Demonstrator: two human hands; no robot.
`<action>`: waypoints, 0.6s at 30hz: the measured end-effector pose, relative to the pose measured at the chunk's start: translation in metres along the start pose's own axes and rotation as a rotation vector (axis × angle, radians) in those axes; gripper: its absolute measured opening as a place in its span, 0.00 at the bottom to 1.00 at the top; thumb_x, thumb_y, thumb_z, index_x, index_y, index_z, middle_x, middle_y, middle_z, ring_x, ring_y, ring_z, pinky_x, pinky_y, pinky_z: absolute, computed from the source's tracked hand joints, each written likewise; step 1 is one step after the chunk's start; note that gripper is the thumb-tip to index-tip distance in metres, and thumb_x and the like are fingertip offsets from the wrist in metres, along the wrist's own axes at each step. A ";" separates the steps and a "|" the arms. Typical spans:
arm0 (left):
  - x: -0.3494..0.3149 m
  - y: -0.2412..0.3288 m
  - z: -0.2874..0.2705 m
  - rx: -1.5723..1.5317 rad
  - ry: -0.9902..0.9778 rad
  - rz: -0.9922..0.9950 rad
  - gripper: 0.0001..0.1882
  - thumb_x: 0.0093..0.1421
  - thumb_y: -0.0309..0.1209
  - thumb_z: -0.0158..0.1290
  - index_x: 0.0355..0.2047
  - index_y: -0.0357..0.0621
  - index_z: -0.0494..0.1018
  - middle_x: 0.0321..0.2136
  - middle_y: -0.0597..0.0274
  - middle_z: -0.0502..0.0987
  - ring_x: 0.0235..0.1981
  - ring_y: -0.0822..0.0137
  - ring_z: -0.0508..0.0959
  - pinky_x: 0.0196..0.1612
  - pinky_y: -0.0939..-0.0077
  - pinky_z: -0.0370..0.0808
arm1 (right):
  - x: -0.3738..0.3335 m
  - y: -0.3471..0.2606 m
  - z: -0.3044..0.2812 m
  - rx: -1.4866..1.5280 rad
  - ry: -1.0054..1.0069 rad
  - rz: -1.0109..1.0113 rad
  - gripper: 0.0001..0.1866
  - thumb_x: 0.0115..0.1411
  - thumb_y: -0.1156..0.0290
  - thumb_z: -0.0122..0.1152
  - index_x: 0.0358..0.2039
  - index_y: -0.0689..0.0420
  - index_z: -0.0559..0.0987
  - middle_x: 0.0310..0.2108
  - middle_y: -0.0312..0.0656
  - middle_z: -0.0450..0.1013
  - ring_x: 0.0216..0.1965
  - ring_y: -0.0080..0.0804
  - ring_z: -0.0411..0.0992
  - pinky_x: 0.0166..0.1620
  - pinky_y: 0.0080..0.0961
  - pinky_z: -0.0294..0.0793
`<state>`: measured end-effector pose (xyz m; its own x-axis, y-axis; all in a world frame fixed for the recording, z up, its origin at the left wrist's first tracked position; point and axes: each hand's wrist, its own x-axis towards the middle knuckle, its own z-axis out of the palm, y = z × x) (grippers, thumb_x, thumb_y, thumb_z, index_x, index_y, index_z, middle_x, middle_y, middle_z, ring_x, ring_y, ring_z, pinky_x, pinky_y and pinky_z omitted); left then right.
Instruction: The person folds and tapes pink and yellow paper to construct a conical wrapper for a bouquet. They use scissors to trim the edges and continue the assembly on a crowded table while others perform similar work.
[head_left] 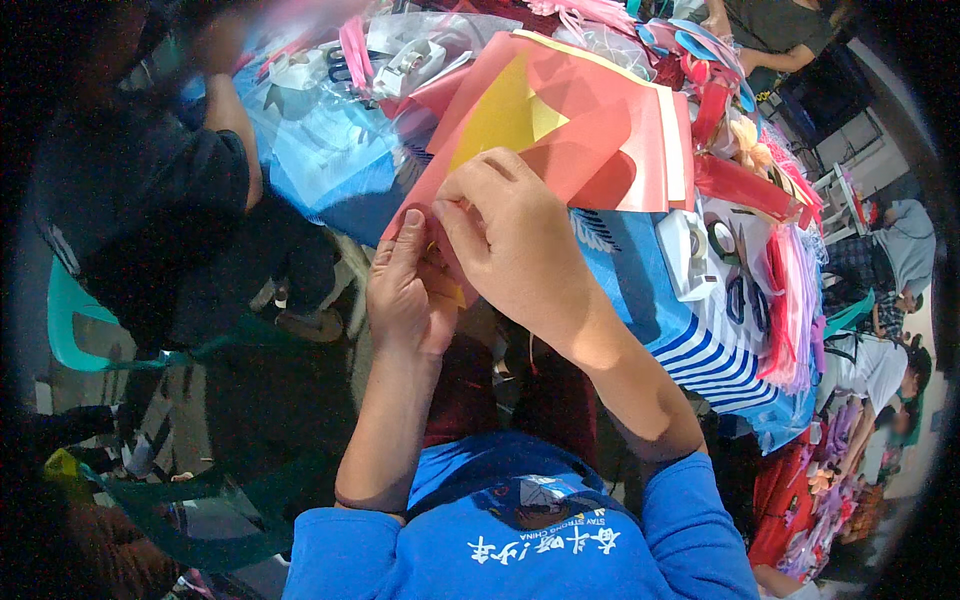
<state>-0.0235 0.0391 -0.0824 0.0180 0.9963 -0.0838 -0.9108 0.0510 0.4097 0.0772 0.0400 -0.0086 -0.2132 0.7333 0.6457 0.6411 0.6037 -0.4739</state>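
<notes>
Large salmon-pink wrapping paper [590, 110] with a yellow inner side [490, 120] is folded or rolled toward its lower corner. That corner rests in my left hand [405, 300], with the thumb pressed on the paper and the fingers behind it. My right hand [515, 235] pinches at the narrow edge just beside the left thumb. Whether a small piece, such as tape, sits between its fingertips is hidden. The far end of the paper lies over the table, and some of its folds stand up in shadow.
The table has a blue-and-white striped cover [720, 365]. A white tape dispenser [685, 255], black-handled scissors [747, 290] and pink strips [790, 310] lie at right. Another tape dispenser [412, 68] sits beyond the paper. A person in dark clothes [150, 210] works at left, near a green chair [85, 320].
</notes>
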 end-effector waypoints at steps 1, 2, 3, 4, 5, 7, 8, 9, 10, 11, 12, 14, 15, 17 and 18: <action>0.000 -0.001 -0.003 0.015 -0.015 0.002 0.16 0.63 0.34 0.39 0.46 0.40 0.67 0.43 0.55 0.72 0.45 0.62 0.73 0.49 0.66 0.69 | 0.000 0.000 0.000 0.040 -0.013 0.024 0.03 0.51 0.75 0.54 0.25 0.61 0.72 0.27 0.48 0.68 0.30 0.46 0.70 0.32 0.33 0.70; -0.002 0.001 -0.001 -0.017 -0.024 -0.030 0.15 0.63 0.35 0.40 0.44 0.40 0.68 0.41 0.56 0.73 0.42 0.63 0.73 0.47 0.67 0.70 | 0.000 0.001 -0.001 0.079 -0.025 0.048 0.04 0.51 0.74 0.54 0.25 0.62 0.72 0.27 0.49 0.68 0.30 0.47 0.69 0.33 0.36 0.69; -0.006 0.004 0.004 -0.048 -0.033 -0.061 0.14 0.62 0.37 0.42 0.42 0.41 0.69 0.39 0.58 0.73 0.40 0.64 0.73 0.45 0.68 0.70 | 0.000 0.002 -0.001 0.118 -0.038 0.072 0.05 0.51 0.73 0.54 0.24 0.62 0.72 0.26 0.51 0.68 0.30 0.49 0.69 0.34 0.39 0.69; -0.009 0.006 0.006 -0.080 -0.041 -0.092 0.14 0.62 0.38 0.44 0.40 0.42 0.69 0.37 0.59 0.73 0.38 0.66 0.73 0.43 0.69 0.71 | 0.001 0.003 -0.002 0.168 -0.052 0.106 0.05 0.51 0.73 0.54 0.24 0.62 0.72 0.26 0.51 0.68 0.30 0.49 0.69 0.34 0.39 0.69; -0.010 0.007 0.007 -0.070 -0.066 -0.112 0.15 0.62 0.40 0.42 0.40 0.43 0.69 0.38 0.59 0.73 0.39 0.65 0.73 0.44 0.67 0.70 | 0.001 0.004 -0.003 0.215 -0.067 0.139 0.06 0.50 0.73 0.54 0.24 0.62 0.72 0.25 0.51 0.68 0.31 0.49 0.69 0.34 0.39 0.68; -0.012 0.009 0.007 -0.049 -0.115 -0.153 0.19 0.62 0.45 0.40 0.41 0.44 0.69 0.39 0.59 0.72 0.41 0.63 0.72 0.45 0.62 0.68 | 0.001 0.004 -0.006 0.255 -0.085 0.173 0.05 0.50 0.73 0.54 0.23 0.62 0.72 0.24 0.51 0.69 0.31 0.48 0.68 0.34 0.38 0.68; -0.012 0.011 0.005 -0.093 -0.132 -0.167 0.19 0.62 0.45 0.40 0.41 0.44 0.69 0.39 0.59 0.72 0.41 0.62 0.72 0.46 0.61 0.68 | 0.001 0.003 -0.006 0.251 -0.088 0.172 0.05 0.50 0.73 0.54 0.23 0.62 0.72 0.24 0.51 0.69 0.30 0.48 0.68 0.34 0.38 0.68; -0.013 0.012 0.004 -0.138 -0.149 -0.182 0.19 0.62 0.45 0.40 0.41 0.44 0.69 0.39 0.60 0.72 0.41 0.62 0.71 0.47 0.60 0.67 | 0.000 0.002 -0.007 0.247 -0.091 0.172 0.05 0.50 0.73 0.54 0.23 0.62 0.72 0.24 0.51 0.69 0.30 0.48 0.68 0.34 0.38 0.68; -0.014 0.012 0.003 -0.182 -0.167 -0.197 0.19 0.62 0.45 0.40 0.40 0.45 0.70 0.39 0.60 0.72 0.42 0.61 0.71 0.47 0.60 0.67 | 0.000 -0.001 -0.009 0.224 -0.115 0.145 0.05 0.50 0.74 0.54 0.24 0.63 0.72 0.24 0.49 0.69 0.29 0.44 0.68 0.33 0.34 0.68; -0.015 0.012 0.005 -0.170 -0.150 -0.176 0.18 0.62 0.45 0.40 0.40 0.45 0.70 0.39 0.60 0.73 0.42 0.61 0.71 0.48 0.60 0.66 | -0.001 -0.003 -0.010 0.204 -0.138 0.117 0.05 0.51 0.74 0.55 0.25 0.63 0.72 0.25 0.48 0.68 0.27 0.41 0.69 0.31 0.31 0.68; -0.016 0.012 0.008 -0.157 -0.132 -0.155 0.18 0.62 0.44 0.40 0.40 0.45 0.71 0.39 0.59 0.73 0.42 0.61 0.72 0.49 0.61 0.66 | -0.001 -0.005 -0.011 0.183 -0.160 0.089 0.05 0.51 0.75 0.56 0.26 0.63 0.72 0.25 0.46 0.68 0.26 0.37 0.69 0.30 0.27 0.68; -0.016 0.013 0.014 -0.171 -0.121 -0.101 0.17 0.62 0.43 0.40 0.39 0.46 0.71 0.39 0.59 0.74 0.42 0.62 0.72 0.49 0.62 0.65 | 0.001 -0.010 -0.009 0.169 -0.095 0.019 0.05 0.51 0.75 0.56 0.26 0.63 0.72 0.25 0.46 0.68 0.27 0.39 0.68 0.31 0.28 0.68; -0.015 0.013 0.017 -0.198 -0.127 -0.068 0.16 0.62 0.43 0.40 0.39 0.46 0.72 0.39 0.58 0.74 0.43 0.62 0.72 0.50 0.62 0.65 | 0.002 -0.012 -0.009 0.159 -0.059 -0.015 0.05 0.50 0.75 0.56 0.26 0.63 0.72 0.25 0.46 0.68 0.27 0.40 0.68 0.31 0.29 0.68; -0.017 0.016 0.023 -0.358 -0.260 -0.045 0.16 0.62 0.41 0.41 0.39 0.46 0.72 0.39 0.58 0.75 0.44 0.63 0.72 0.50 0.64 0.65 | 0.008 -0.021 -0.010 0.177 -0.016 -0.164 0.05 0.50 0.76 0.56 0.25 0.63 0.71 0.26 0.47 0.68 0.29 0.42 0.68 0.32 0.30 0.68; -0.020 0.020 0.037 -0.294 -0.091 0.070 0.16 0.62 0.41 0.41 0.40 0.44 0.72 0.38 0.58 0.76 0.44 0.63 0.72 0.50 0.65 0.65 | 0.011 -0.026 -0.013 0.187 0.005 -0.243 0.04 0.49 0.77 0.56 0.25 0.62 0.71 0.26 0.47 0.68 0.30 0.44 0.68 0.32 0.31 0.68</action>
<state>-0.0266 0.0225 -0.0393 -0.0244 0.9995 0.0224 -0.9911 -0.0271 0.1307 0.0673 0.0284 0.0190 -0.3393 0.5592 0.7564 0.4250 0.8085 -0.4071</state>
